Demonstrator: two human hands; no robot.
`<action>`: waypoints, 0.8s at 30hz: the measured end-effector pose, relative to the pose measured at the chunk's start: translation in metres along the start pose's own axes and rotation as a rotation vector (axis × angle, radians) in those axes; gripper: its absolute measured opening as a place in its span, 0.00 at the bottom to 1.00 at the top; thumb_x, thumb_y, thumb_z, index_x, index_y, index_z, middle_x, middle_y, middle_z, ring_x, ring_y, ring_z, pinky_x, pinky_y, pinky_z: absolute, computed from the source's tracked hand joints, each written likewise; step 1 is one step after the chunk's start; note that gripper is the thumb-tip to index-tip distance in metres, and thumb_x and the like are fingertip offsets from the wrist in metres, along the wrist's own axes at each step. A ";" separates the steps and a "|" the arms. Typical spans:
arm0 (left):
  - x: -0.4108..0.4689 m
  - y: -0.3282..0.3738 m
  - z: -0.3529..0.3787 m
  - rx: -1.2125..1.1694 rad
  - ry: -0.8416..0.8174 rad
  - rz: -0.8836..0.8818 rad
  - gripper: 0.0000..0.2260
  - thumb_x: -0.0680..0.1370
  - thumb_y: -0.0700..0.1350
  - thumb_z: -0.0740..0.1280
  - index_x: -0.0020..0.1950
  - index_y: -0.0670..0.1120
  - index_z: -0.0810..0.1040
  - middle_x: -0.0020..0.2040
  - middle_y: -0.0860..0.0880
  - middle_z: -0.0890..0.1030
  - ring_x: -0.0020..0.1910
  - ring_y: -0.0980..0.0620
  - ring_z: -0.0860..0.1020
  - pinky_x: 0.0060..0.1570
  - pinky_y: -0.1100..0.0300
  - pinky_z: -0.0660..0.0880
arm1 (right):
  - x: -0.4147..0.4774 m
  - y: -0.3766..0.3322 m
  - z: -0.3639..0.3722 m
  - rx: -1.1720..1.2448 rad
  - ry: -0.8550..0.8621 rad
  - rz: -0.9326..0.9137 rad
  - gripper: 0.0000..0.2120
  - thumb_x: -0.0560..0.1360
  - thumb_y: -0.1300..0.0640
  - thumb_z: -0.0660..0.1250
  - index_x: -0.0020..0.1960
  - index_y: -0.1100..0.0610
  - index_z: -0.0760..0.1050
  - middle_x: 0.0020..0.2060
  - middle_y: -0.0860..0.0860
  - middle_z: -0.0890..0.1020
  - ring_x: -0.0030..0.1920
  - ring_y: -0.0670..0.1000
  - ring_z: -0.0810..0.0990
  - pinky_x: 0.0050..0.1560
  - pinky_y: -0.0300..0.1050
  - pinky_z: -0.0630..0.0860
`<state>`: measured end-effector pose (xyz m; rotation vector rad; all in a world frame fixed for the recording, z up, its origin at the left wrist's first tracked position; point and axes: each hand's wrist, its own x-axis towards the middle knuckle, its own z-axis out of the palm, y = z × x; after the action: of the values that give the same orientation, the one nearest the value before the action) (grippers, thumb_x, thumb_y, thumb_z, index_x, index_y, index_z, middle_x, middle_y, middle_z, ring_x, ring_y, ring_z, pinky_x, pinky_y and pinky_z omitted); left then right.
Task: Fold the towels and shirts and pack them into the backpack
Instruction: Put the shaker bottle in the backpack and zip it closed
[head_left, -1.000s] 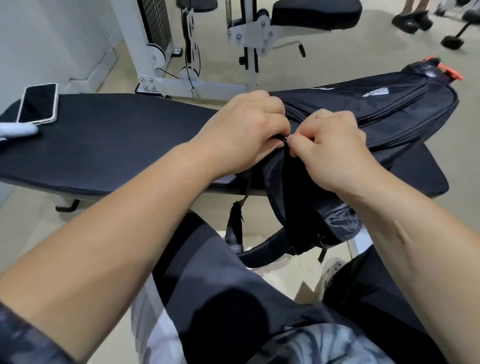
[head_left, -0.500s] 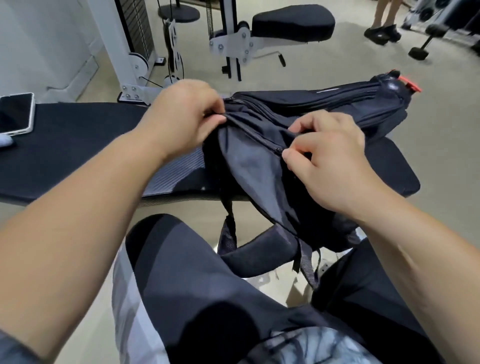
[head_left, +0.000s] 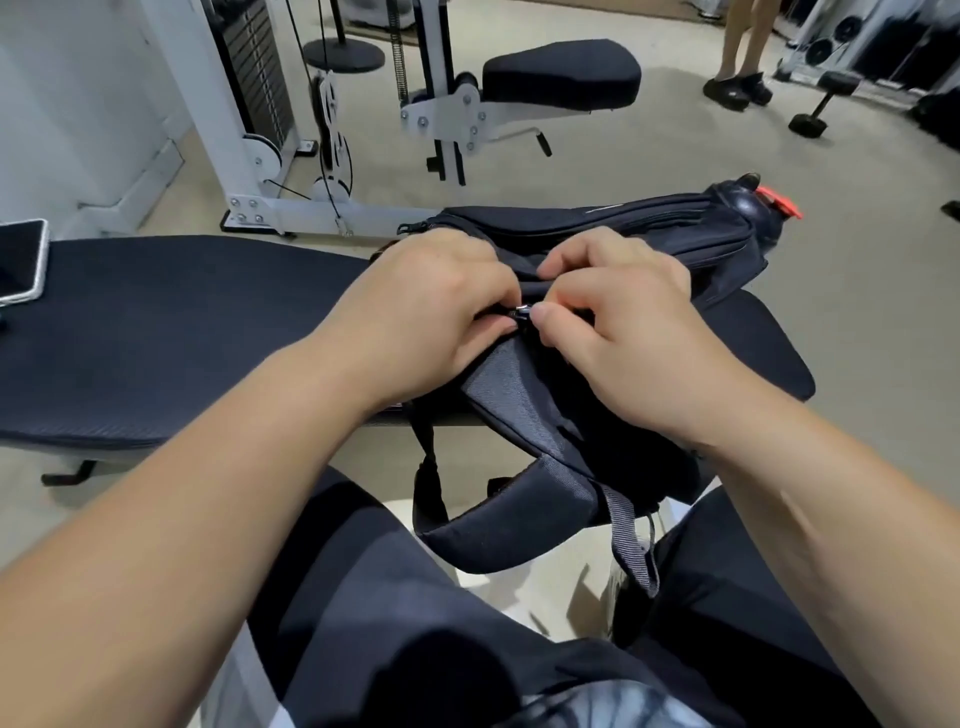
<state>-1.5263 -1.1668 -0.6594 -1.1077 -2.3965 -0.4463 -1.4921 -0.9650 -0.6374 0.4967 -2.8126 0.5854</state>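
Your left hand (head_left: 441, 312) and right hand (head_left: 623, 338) met, fingers curled, both pinching the bag (head_left: 649, 228) at the zip pull (head_left: 521, 313) between your thumbs. The bag ran lengthwise rightward beyond your right knuckles, equally near both hands.

Left hand (head_left: 441, 312) and right hand (head_left: 628, 332) on bare forearms. Nearer than bench (head_left: 156, 338): shorts (head_left: 363, 597), black, charcoal, white panels; mottled grey-white shirt hem (head_left: 597, 701).

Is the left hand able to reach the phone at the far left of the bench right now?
Probably yes, once it lets go: the left hand pinches the backpack at its zipper, and nothing visible lies on the bench between it and the phone.
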 end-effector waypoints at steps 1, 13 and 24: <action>-0.001 0.000 0.001 -0.009 -0.006 0.005 0.09 0.78 0.48 0.68 0.50 0.43 0.83 0.44 0.45 0.82 0.45 0.40 0.78 0.46 0.46 0.76 | -0.001 0.002 0.000 -0.006 0.006 -0.007 0.14 0.76 0.44 0.60 0.36 0.50 0.77 0.55 0.42 0.75 0.60 0.49 0.70 0.63 0.46 0.55; -0.038 -0.059 -0.047 0.149 0.031 -0.395 0.06 0.77 0.43 0.70 0.49 0.42 0.84 0.44 0.43 0.84 0.45 0.40 0.82 0.48 0.50 0.76 | -0.011 0.029 -0.011 0.133 0.111 0.032 0.10 0.80 0.53 0.67 0.42 0.55 0.81 0.54 0.47 0.71 0.60 0.54 0.71 0.60 0.41 0.63; 0.033 0.038 -0.050 0.074 -0.124 -0.157 0.17 0.72 0.59 0.68 0.52 0.49 0.84 0.49 0.49 0.81 0.53 0.46 0.78 0.56 0.49 0.76 | -0.004 0.010 -0.007 0.270 0.095 -0.009 0.10 0.80 0.55 0.66 0.41 0.56 0.78 0.48 0.49 0.76 0.49 0.45 0.74 0.50 0.28 0.66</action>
<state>-1.5020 -1.1463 -0.5960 -0.9445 -2.5981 -0.3458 -1.4909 -0.9521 -0.6360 0.5141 -2.6533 0.9681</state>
